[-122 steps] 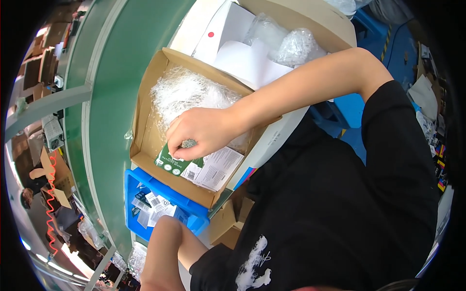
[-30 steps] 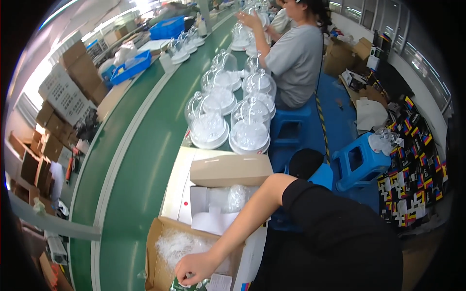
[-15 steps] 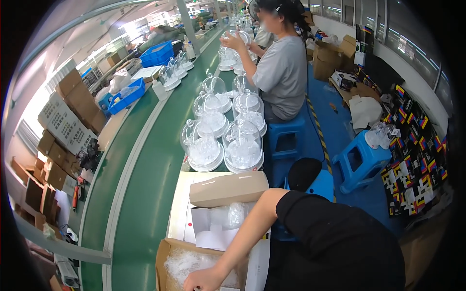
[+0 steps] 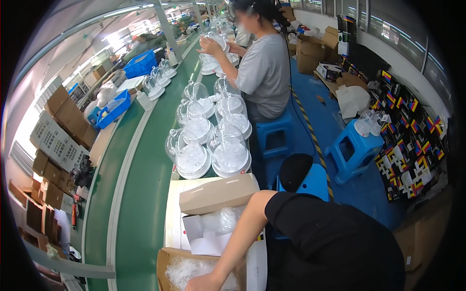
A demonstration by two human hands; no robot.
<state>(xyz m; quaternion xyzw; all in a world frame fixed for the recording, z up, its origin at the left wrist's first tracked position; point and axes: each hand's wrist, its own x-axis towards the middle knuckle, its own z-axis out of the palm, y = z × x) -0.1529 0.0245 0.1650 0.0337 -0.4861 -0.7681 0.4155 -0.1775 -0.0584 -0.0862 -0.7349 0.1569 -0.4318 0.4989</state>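
Note:
My right hand (image 4: 206, 282) reaches down at the lower edge into an open brown carton (image 4: 162, 262). Its fingers are cut off by the picture's edge, so what they hold or touch cannot be made out. Shredded clear filler (image 4: 183, 272) lies in the carton beside the hand. Just beyond sits an open white-lined box (image 4: 196, 243) with a clear plastic-wrapped item (image 4: 227, 220) inside and its brown flap (image 4: 218, 194) raised. Farther along, clear domes with knob tops stand in two rows on white round bases (image 4: 231, 165). My left hand is out of view.
A green conveyor belt (image 4: 141, 213) runs along the left. A co-worker in a grey shirt (image 4: 267, 63) handles a clear dome farther up. Blue stools (image 4: 354, 150) stand on the right, one bearing clear items. Blue bins (image 4: 114, 109) sit across the belt.
The view has shifted, so the domes and co-worker sit farther left. My right hand remains at the brown carton, now slightly lower in the picture.

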